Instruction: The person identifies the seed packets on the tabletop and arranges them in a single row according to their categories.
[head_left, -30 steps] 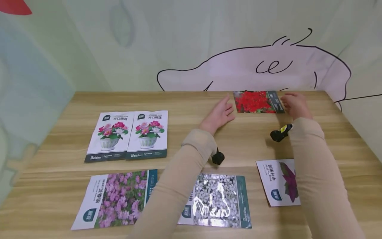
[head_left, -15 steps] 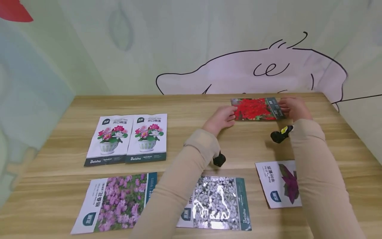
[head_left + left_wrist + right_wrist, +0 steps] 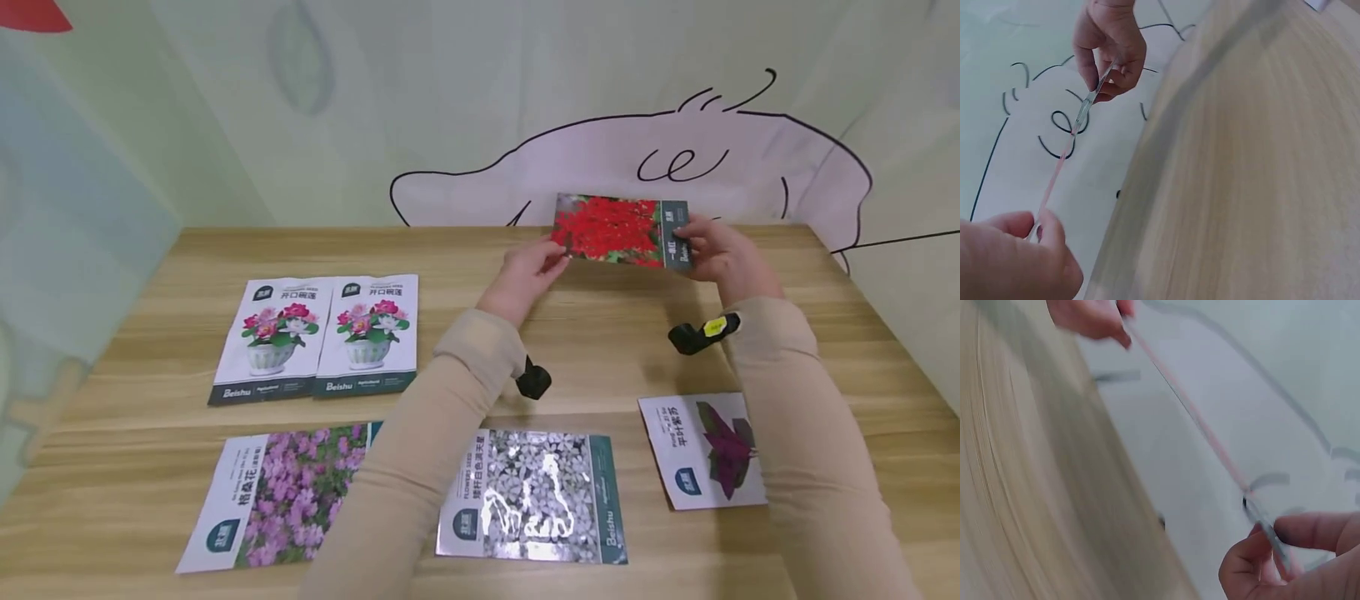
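A seed packet with red flowers and a dark green end strip (image 3: 611, 230) is held up off the table near its back edge. My left hand (image 3: 522, 277) pinches its left end between thumb and fingers. At the green end, my right hand (image 3: 723, 254) grips it, thumb on the front and fingers behind. Seen edge-on in the left wrist view, the packet (image 3: 1060, 164) is a thin strip between the left hand (image 3: 1029, 256) and the right hand (image 3: 1110, 50). The right wrist view has the right hand (image 3: 1300, 556) pinching one end.
Two lotus seed packets (image 3: 273, 342) lie side by side at left. In front lie a pink-flower packet (image 3: 300, 500) and a shiny white-flower packet (image 3: 536, 496), the former partly under the left sleeve. A purple-leaf packet (image 3: 701, 450) is partly covered by the right sleeve. A wall (image 3: 337, 108) rises behind the table.
Both hands reached the red-flower packet, took hold of its two ends and lifted it off the table, tilting its face toward the head camera. The other packets stayed in place.
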Motion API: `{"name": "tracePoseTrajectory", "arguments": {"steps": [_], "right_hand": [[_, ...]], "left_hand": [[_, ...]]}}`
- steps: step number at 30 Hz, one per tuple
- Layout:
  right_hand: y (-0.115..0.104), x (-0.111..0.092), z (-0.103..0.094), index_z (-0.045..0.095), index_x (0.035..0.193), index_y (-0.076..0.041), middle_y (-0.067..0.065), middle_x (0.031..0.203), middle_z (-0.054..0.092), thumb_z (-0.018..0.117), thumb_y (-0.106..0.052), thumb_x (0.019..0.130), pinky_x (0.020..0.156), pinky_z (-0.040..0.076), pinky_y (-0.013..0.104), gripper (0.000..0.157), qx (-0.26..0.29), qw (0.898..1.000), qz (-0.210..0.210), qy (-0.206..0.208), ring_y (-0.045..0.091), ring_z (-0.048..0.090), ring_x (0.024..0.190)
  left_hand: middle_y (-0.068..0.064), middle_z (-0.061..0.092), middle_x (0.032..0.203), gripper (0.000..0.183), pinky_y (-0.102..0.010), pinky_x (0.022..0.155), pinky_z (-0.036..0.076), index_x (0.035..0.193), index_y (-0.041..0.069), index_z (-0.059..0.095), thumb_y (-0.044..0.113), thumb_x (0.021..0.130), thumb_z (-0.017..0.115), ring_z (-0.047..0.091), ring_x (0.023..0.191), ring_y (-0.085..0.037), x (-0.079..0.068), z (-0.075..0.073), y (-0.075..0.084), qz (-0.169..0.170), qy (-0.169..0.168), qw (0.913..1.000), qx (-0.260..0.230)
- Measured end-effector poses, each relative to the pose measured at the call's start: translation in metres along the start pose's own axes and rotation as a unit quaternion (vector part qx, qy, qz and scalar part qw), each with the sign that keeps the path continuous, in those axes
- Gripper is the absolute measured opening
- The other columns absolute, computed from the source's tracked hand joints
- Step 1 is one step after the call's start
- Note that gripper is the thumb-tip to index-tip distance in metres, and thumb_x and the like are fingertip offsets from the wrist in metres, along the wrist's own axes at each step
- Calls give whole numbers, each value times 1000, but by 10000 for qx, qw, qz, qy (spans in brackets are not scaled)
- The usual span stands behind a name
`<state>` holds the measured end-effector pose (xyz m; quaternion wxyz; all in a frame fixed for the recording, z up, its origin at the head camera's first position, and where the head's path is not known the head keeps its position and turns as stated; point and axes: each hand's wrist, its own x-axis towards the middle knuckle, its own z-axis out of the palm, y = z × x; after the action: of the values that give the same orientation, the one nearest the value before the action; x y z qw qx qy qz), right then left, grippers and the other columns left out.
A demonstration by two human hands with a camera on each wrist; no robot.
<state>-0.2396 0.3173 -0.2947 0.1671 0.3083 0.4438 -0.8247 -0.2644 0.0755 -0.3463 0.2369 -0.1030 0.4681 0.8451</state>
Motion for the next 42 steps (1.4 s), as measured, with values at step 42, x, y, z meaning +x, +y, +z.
{"name": "tracePoseTrajectory", "arguments": {"steps": [42], "right_hand": [[107, -3, 72, 47, 115, -10, 4, 86, 61, 40, 1, 96, 69, 52, 25, 23, -1884, 9656, -352, -1759, 15, 57, 76]], "left_hand": [[-13, 57, 114, 50, -33, 83, 52, 134, 5, 40, -3, 88, 58, 60, 91, -19, -49, -87, 50, -885, -1810, 9365, 2870]]}}
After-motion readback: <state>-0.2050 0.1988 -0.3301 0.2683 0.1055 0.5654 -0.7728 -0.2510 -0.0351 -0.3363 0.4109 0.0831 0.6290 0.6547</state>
